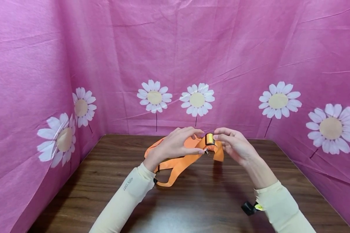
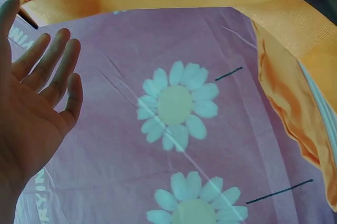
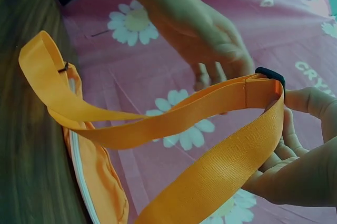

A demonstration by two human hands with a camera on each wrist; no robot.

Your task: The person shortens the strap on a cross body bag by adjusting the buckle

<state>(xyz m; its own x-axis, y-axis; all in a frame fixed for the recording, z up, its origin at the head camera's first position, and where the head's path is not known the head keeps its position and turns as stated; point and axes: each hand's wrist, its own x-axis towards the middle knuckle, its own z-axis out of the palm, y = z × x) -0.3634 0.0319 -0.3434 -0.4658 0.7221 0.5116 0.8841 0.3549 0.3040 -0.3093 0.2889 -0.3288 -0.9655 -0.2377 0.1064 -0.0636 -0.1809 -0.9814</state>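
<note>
An orange bag (image 3: 102,176) with a pale zipper lies on the table, its wide orange strap (image 3: 200,116) looped up between the hands. A black slider buckle (image 1: 210,139) sits on the raised strap. My right hand (image 1: 236,144) pinches the buckle at its side; in the right wrist view its fingertips meet the buckle's edge. My left hand (image 1: 178,142) is at the strap left of the buckle, thumb and index finger apart. Its other fingers spread loosely below the strap in the left wrist view. A small metal zipper pull (image 1: 207,151) shows near the left thumb.
The brown wood-grain table (image 1: 192,207) lies under the hands. Pink cloth (image 1: 221,48) with printed white daisies stands at the back and both sides. A black wrist camera (image 1: 248,208) hangs by the right sleeve.
</note>
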